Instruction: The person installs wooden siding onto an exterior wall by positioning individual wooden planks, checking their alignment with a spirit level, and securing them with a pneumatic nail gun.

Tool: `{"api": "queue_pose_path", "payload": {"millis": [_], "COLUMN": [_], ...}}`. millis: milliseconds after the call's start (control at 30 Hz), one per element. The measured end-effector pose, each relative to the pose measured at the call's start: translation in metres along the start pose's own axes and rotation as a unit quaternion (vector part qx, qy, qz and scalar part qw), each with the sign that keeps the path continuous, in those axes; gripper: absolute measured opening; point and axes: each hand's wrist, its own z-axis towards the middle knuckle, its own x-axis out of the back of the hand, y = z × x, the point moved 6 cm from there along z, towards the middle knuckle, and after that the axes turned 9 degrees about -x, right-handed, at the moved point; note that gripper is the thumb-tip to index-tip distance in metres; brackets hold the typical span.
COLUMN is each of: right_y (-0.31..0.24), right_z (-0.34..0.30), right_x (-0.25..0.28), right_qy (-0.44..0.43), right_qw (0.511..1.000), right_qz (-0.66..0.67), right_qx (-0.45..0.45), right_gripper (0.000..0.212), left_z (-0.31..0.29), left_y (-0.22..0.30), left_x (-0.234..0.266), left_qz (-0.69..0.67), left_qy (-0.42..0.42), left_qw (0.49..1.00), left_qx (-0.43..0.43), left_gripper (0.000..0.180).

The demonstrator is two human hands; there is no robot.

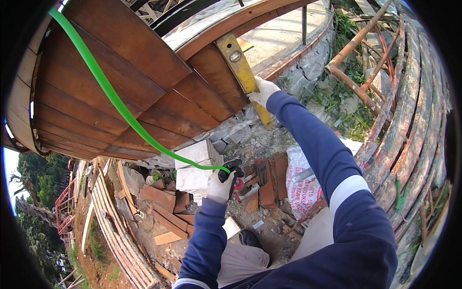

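Note:
My right hand (263, 91), in a white glove, is closed round a yellow spirit level (234, 60). The level stands steeply, its upper part lying along the end of the brown wooden boards (159, 103). Lower down and to the left, my gloved left hand (220, 189) grips a black-handled air tool (234, 166) with red parts. Most of the tool is hidden by the hand. From it a bright green hose (115, 96) curves up across the boards to the upper left. Pale stacked slabs (195, 161) stand just beside the left hand.
Loose brown board offcuts (166, 202) litter the ground below. A white sack with red print (301, 178) lies near my legs. Long bent strips (418, 111) and rusty pipes (356, 89) crowd the right. A stone-edged platform (308, 62) rises behind the boards.

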Motion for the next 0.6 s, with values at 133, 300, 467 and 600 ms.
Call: {"api": "queue_pose_path", "payload": {"millis": [133,300,467,600], "right_y": [-0.006,0.001,0.004,0.001], "right_z": [0.002,-0.002,-0.001,0.001], "right_x": [-0.003,-0.003,-0.005,-0.008], "right_qy": [0.003,0.013,0.042,0.003], "right_qw": [1.000,0.998,0.998,0.998], "right_qz": [0.003,0.052,0.045,0.055], "right_qx": [0.009,0.024,0.024,0.025], "right_gripper": [0.057,0.056,0.056,0.054], "left_z": [-0.004,-0.001,0.001,-0.004], "left_y": [-0.013,0.024,0.028,0.017], "left_x": [0.011,-0.008,-0.012,-0.005], "left_qz": [0.061,-0.073,-0.059,-0.004], "left_qy": [-0.013,-0.033,-0.014,-0.006], "left_qw": [0.998,0.996,0.996,0.998], "left_qx": [0.000,0.028,0.060,0.064], "left_gripper": [0.026,0.030,0.031,0.030]}}
